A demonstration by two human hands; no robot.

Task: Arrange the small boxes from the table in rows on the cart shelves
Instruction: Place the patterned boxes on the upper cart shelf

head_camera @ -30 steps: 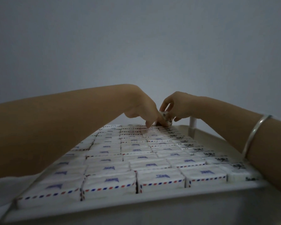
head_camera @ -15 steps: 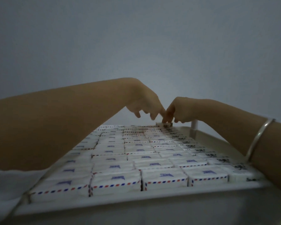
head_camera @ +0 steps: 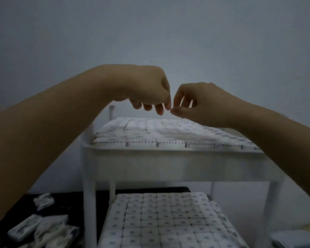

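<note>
A white cart stands ahead; its top shelf (head_camera: 175,165) is packed with rows of small white boxes (head_camera: 168,131) with red and blue striped edges. The lower shelf carries more rows of small boxes (head_camera: 161,219). My left hand (head_camera: 147,90) and my right hand (head_camera: 197,102) hover above the far part of the top shelf, fingertips almost touching each other. Both have loosely curled fingers and hold nothing that I can see. Loose small boxes (head_camera: 34,228) lie on the dark table (head_camera: 64,203) at the lower left.
A plain grey wall (head_camera: 150,33) is close behind the cart. White cart posts (head_camera: 89,203) stand between the table and the lower shelf. Something pale lies at the bottom right corner (head_camera: 293,238).
Both hands have lifted off the far row of boxes, and the box they held there stays on the shelf. The camera pulled back and down, so the lower shelf and table now show.
</note>
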